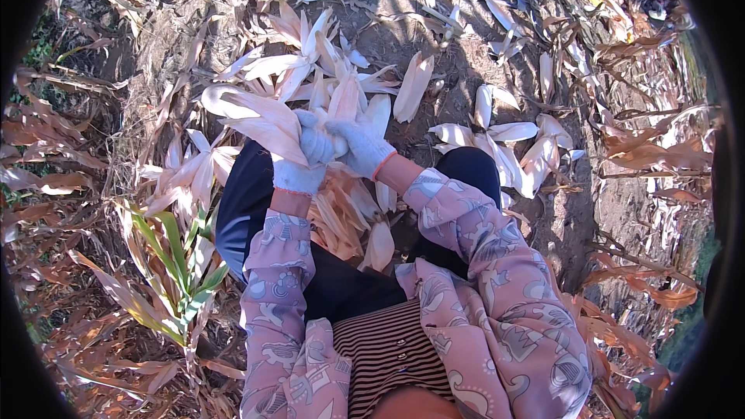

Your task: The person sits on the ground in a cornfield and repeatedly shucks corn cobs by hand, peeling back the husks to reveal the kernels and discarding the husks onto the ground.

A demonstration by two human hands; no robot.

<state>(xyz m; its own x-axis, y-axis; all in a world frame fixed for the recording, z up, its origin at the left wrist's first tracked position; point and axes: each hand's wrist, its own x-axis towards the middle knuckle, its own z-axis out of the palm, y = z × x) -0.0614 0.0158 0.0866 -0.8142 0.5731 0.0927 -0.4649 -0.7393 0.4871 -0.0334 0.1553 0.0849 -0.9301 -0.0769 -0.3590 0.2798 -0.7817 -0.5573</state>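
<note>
Both of my hands wear white knit gloves and meet above the ground between my bent knees. My left hand is closed around broad, pale corn husk leaves, which fan out up and to the left. Pressed against it, my right hand is closed too, with another pinkish husk leaf standing up just beyond its fingers. Whether an ear sits inside the husk is hidden by the gloves. Below my hands lies a heap of dry husks.
Opened husks lie spread on the soil ahead, and more husks sit beyond my right knee. A partly green corn plant stands by my left knee. Dry stalks and leaves cover the right side.
</note>
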